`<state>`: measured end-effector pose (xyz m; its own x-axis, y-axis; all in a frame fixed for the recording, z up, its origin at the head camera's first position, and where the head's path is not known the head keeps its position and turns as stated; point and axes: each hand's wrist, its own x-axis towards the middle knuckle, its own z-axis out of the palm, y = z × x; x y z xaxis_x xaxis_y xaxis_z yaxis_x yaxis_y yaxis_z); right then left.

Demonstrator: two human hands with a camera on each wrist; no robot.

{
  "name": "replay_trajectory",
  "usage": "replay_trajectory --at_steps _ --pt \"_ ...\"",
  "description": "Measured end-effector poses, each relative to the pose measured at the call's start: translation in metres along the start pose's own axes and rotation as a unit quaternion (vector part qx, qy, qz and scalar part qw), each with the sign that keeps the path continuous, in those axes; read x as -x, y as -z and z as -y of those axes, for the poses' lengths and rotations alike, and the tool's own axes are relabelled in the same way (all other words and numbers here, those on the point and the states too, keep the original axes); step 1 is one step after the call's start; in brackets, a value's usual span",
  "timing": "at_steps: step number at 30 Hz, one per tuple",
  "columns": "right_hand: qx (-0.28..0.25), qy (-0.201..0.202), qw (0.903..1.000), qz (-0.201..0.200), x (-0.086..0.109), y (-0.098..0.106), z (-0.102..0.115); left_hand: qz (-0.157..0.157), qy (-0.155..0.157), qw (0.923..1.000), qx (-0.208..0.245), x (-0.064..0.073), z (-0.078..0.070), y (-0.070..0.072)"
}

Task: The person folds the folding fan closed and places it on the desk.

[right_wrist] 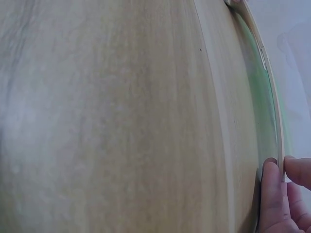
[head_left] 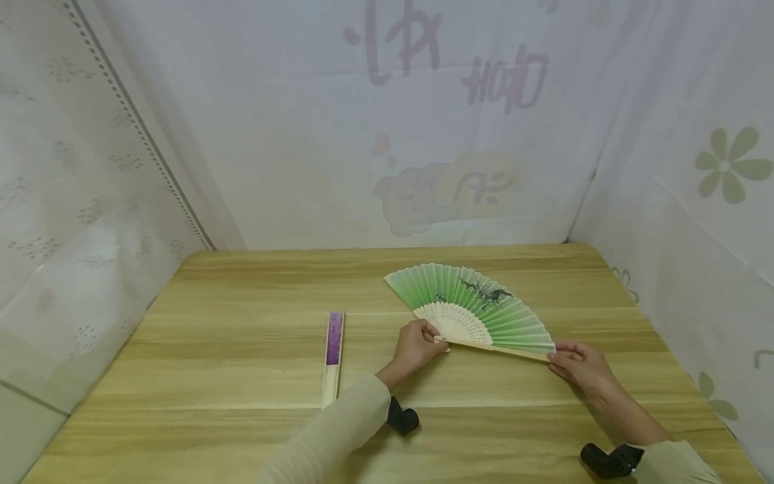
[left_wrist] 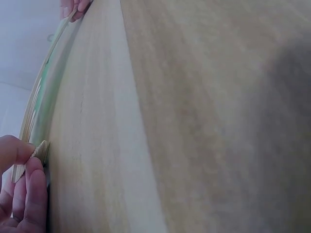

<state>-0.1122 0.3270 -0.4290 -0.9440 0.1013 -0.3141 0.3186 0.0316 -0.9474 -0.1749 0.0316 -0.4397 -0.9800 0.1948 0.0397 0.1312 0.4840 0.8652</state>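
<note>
A green folding fan (head_left: 514, 316) with pale ribs and a dark painted motif is spread wide over the table in the head view. My left hand (head_left: 417, 346) pinches its pivot end between thumb and fingers. At the fan's right outer edge, my right hand (head_left: 583, 366) pinches the tip of the end rib. The left wrist view shows the stacked rib ends (left_wrist: 39, 153) between the left thumb and fingers. In the right wrist view the end rib (right_wrist: 278, 121) runs down into the right fingers. A closed purple folding fan (head_left: 334, 339) lies left of the left hand, its lower end hidden by the sleeve.
The wooden table (head_left: 242, 376) reaches back to a patterned white cloth (head_left: 272, 134) hung behind it and at both sides. Dark wrist devices (head_left: 404, 417) sit at the sleeves of both arms.
</note>
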Motion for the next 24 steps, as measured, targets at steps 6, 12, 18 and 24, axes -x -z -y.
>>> replay_trajectory --at_steps 6,12,18,24 --pt "0.001 0.002 1.0 0.005 -0.001 -0.003 0.001 0.0 -0.001 1.0 0.009 0.005 0.003 0.002" --pt "0.012 0.001 0.9998 0.018 0.0 -0.005 0.003 0.001 -0.014 0.9999 0.009 0.01 0.004 0.006" --pt "0.022 0.004 0.9995 0.023 -0.002 -0.005 0.002 0.005 -0.013 0.9999 0.01 0.013 0.007 0.008" --pt "0.033 0.004 0.9991 0.026 -0.002 -0.007 0.001 0.005 -0.011 0.9999 0.007 0.018 0.007 0.01"
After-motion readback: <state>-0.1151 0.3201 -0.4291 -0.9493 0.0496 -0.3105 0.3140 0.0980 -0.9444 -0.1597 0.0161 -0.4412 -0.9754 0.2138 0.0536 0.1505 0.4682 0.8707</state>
